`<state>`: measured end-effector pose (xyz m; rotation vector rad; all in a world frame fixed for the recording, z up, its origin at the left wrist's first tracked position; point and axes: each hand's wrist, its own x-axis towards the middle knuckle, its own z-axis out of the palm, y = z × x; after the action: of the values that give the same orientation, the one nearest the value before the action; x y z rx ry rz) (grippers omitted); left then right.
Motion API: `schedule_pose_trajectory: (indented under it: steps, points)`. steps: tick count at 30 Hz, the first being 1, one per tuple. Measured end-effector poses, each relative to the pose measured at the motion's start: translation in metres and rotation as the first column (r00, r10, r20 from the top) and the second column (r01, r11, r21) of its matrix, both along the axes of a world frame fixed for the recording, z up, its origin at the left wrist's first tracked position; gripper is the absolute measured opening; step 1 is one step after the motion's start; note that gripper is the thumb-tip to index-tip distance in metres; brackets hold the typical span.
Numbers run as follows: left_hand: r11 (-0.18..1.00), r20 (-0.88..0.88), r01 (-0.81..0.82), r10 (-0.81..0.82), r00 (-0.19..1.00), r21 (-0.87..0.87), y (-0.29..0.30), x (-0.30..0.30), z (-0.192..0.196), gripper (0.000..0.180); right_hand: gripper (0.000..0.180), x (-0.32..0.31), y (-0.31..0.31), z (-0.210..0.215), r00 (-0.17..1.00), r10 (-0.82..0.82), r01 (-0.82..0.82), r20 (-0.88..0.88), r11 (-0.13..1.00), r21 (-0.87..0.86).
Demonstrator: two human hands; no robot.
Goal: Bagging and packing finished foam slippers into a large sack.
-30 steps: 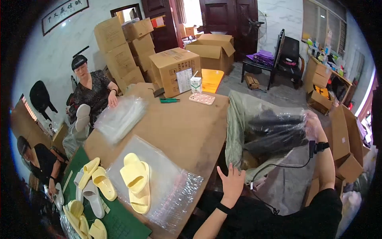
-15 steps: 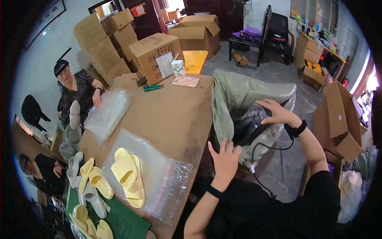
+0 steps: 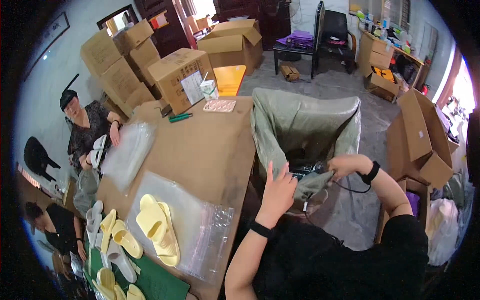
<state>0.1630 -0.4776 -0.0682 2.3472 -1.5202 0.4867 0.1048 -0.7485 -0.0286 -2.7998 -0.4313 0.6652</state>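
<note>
A large grey-green woven sack (image 3: 305, 112) stands with its mouth wide at the table's right side. My right hand (image 3: 350, 166) is closed on the sack's near right rim, pinching its folded edge. Beside the near left of the rim is my left hand (image 3: 277, 197), fingers stretched upward and apart; I cannot tell if it touches the sack. Deep in the sack lies a dark bundle in clear plastic (image 3: 306, 169), partly hidden by the near rim. A pair of yellow slippers (image 3: 159, 227) rests on a stack of clear plastic bags (image 3: 200, 235) to my left.
More yellow and white slippers (image 3: 118, 257) lie on a green board (image 3: 160, 280) at the table's near left. Across the table (image 3: 200, 150), a person handles white slippers (image 3: 97, 151); another sits nearer. Cartons (image 3: 182, 75) stand behind, and an open carton (image 3: 425, 140) is at right.
My right hand has come down from above the dark bundle and taken hold of the sack's rim. My left hand has shifted slightly. The person opposite has brought a hand to the white slippers.
</note>
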Motion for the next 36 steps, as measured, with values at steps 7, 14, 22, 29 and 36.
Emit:
schedule_pose_trajectory:
  steps: [7,14,22,29,36]
  points:
    - [0.927,-0.1,-0.125,0.171,0.98,0.354,0.015,-0.022,-0.045,0.051,0.037,-0.026,-0.005,-0.099,0.945,-0.156,0.109,-0.286,0.979,-0.174]
    - [0.915,-0.171,-0.131,0.209,0.963,0.381,0.018,-0.021,-0.058,0.058,0.039,-0.04,0.031,-0.07,0.999,-0.012,-0.006,-0.044,0.922,-0.386]
    - [0.98,-0.204,-0.15,0.175,0.963,0.131,0.039,-0.037,-0.059,0.06,0.028,-0.045,0.148,0.009,0.945,0.207,-0.303,0.255,0.85,0.43]
    - [0.922,-0.493,-0.304,0.152,0.856,-0.242,0.139,-0.076,-0.024,0.064,0.024,-0.004,0.234,0.032,0.871,0.387,-0.483,0.302,0.561,0.672]
    - [0.557,-0.437,-0.816,0.702,0.562,-0.154,0.225,-0.109,-0.008,0.041,0.032,0.017,0.295,0.022,0.792,0.562,-0.551,0.238,0.493,0.673]
